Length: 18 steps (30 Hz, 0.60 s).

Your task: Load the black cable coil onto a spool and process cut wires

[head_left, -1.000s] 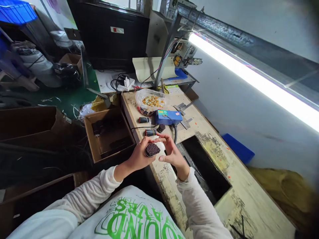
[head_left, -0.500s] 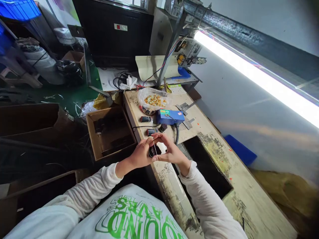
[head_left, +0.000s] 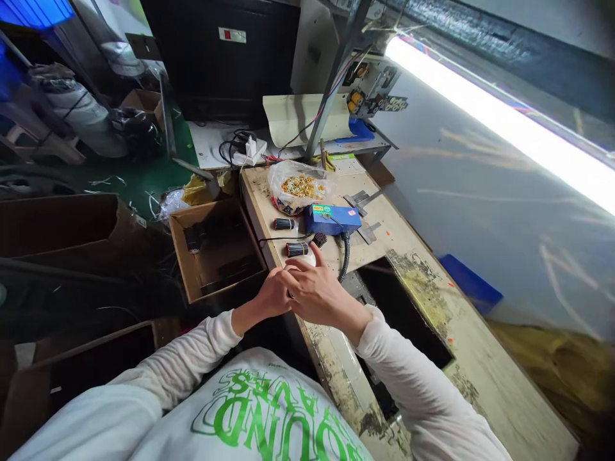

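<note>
My left hand is closed at the near edge of the worn wooden bench; what it grips is hidden now, and in the earlier frames it held a dark round bundle of thin sticks. My right hand lies over the left hand and covers it, back of the hand up and fingers curled toward the left fingers. Just beyond the hands lie three small dark bundles, with a white piece peeking out behind my right fingers.
A blue box-shaped device with a black hose sits behind the bundles, then a plastic bag of yellow bits. A dark rectangular opening is cut in the bench at right. An open cardboard box stands left of the bench.
The right hand has swung from beside the bundle to over it, so the bundle's end face no longer shows. Both hands have shifted slightly toward me, and the camera tilted down.
</note>
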### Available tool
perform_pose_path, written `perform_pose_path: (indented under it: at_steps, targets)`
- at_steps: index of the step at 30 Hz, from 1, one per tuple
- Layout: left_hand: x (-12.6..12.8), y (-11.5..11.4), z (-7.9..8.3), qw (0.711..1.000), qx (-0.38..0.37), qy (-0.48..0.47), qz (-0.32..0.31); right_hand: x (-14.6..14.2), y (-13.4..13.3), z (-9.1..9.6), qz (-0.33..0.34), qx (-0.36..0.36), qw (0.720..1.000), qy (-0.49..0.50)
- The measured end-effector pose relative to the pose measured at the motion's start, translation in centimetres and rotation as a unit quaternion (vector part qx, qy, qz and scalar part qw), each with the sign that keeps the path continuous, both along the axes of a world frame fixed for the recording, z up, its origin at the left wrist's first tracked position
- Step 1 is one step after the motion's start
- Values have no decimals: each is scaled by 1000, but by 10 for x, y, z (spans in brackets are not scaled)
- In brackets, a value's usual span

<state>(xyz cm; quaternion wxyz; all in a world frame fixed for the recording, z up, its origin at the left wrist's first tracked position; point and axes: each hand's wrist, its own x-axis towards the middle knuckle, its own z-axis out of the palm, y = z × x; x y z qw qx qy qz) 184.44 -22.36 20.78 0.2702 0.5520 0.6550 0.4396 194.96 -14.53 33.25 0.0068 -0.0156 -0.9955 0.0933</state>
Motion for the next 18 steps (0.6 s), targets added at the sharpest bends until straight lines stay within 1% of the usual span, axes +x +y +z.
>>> perform_pose_path:
  at_steps: [2, 3, 4, 6, 7, 8, 9, 11, 13, 14, 16, 18]
  targets:
    - [-3, 1, 4, 995, 18, -96, 6, 5, 6, 10, -11, -32, 998, 52]
    - [-5, 0, 7, 986, 13, -163, 9, 9, 11, 14, -32, -62, 993, 97]
    - [-8, 0, 10, 972, -5, -237, 11, 13, 16, 17, -65, -97, 981, 153]
    - [-11, -2, 15, 924, -42, -380, 3, 22, 26, 13, -149, -167, 941, 255]
    - [-12, -3, 18, 896, -53, -440, -4, 25, 29, 7, -186, -198, 920, 283]
    - [-13, -4, 21, 871, -59, -488, -5, 27, 30, -3, -215, -231, 903, 292]
    - [-14, -5, 24, 850, -61, -523, -2, 28, 28, -15, -235, -264, 892, 282]
    - [-15, -6, 28, 824, -68, -562, 11, 26, 22, -41, -266, -335, 870, 246]
    - [-16, -6, 30, 811, -76, -579, 21, 21, 15, -63, -295, -393, 843, 221]
    - [-16, -6, 30, 808, -75, -584, 21, 18, 12, -72, -306, -420, 828, 211]
    - [-16, -6, 27, 803, -66, -591, 19, 12, 9, -83, -317, -478, 798, 187]
    - [-16, -5, 23, 803, -56, -593, 16, 8, 10, -88, -321, -537, 765, 154]
